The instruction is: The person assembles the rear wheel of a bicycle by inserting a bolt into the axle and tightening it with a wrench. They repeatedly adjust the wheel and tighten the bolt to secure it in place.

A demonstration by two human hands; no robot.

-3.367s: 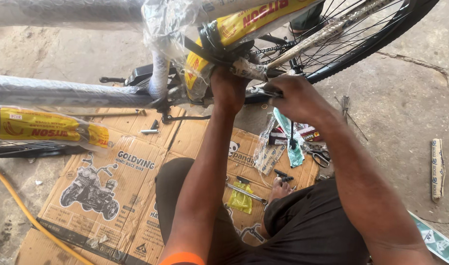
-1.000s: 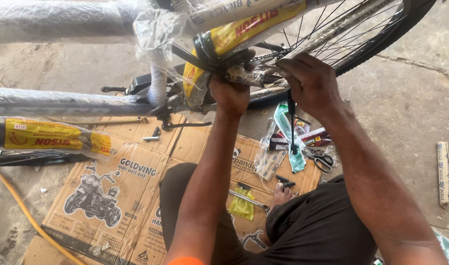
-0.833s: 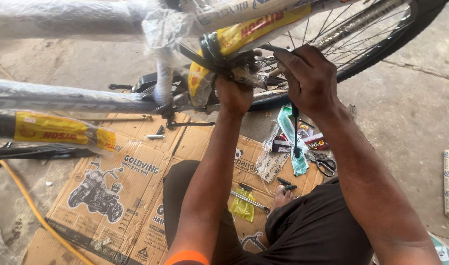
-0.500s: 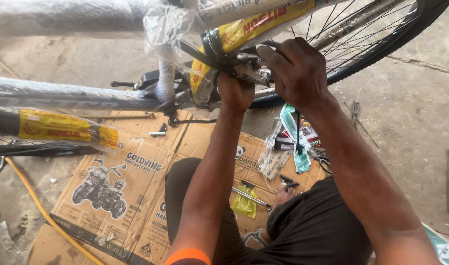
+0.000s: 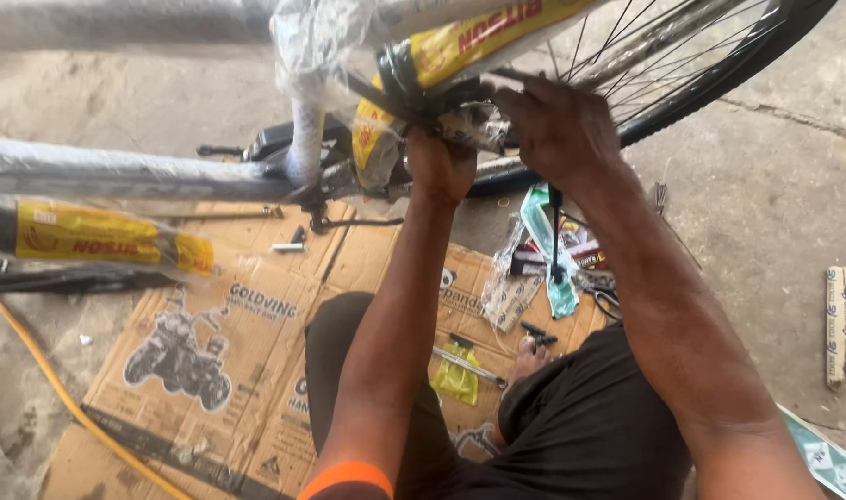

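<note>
The plastic-wrapped bicycle frame with yellow sleeves point(image 5: 460, 46) was held near the top of the view, above the floor, so that the small metal fitting at its tube junction point(image 5: 474, 125) could be reached from below. The left hand point(image 5: 440, 168) was closed in a fist just under that fitting, steadying it. The right hand point(image 5: 562, 130) was curled over a thin black tool point(image 5: 554, 236) hanging down. Beneath, flattened brown cardboard point(image 5: 256, 370) carried small tools and packets; the spoked black wheel point(image 5: 701, 56) stood behind.
</note>
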